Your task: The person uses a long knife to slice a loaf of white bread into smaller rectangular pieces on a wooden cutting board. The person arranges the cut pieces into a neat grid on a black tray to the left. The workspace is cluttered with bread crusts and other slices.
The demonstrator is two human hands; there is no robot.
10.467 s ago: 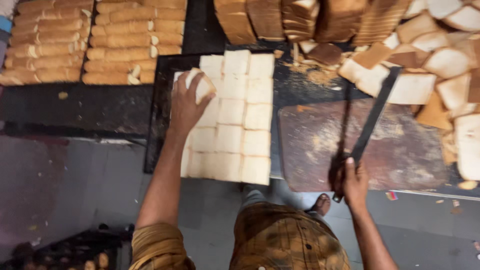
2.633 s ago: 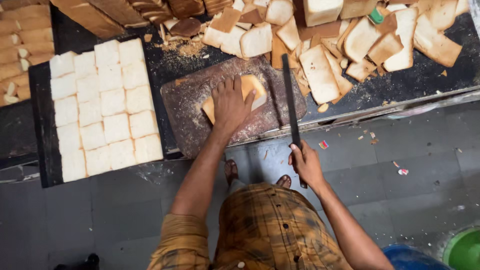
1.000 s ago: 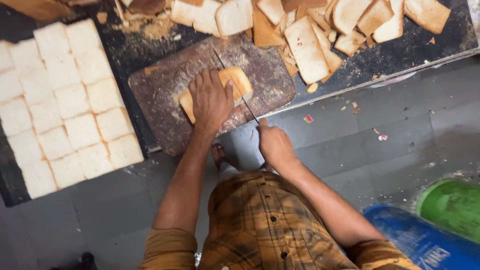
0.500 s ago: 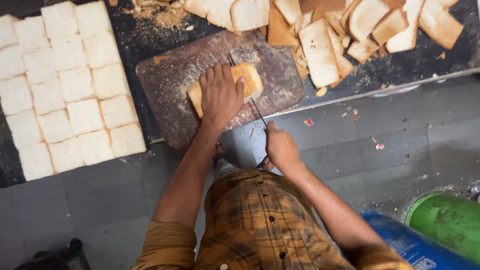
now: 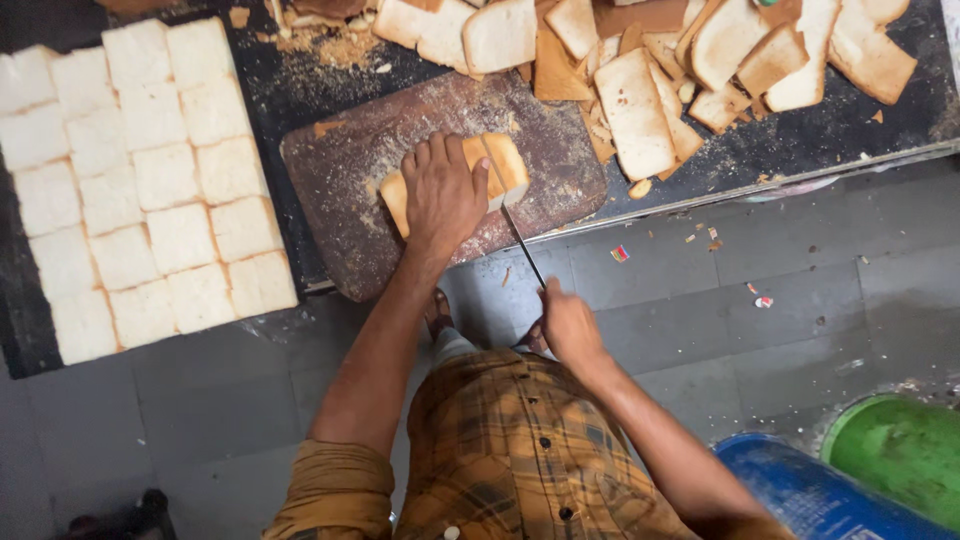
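Golden-crusted block of bread [image 5: 505, 165] lying on a worn, crumb-dusted brown cutting board [image 5: 360, 165], near the front edge of the dark worktop [image 5: 850, 120]. Left hand [image 5: 443, 190] pressed flat on top of it, fingers spread and pointing toward the worktop's far edge. Long thin-bladed knife [image 5: 520, 235] sunk into the block just right of that hand, blade slanting back over the front edge to the right hand [image 5: 568, 325], closed around the handle. Left of the board, a grid of trimmed white bread squares [image 5: 150, 190], packed edge to edge. Toward the far right corner, a loose heap of cut crust slabs [image 5: 640, 110], brown and white. Below, grey tiled floor [image 5: 700, 270] with scattered scraps; at lower right, a blue container [image 5: 800, 495] beside a round green tub [image 5: 900, 450]. No labels legible.
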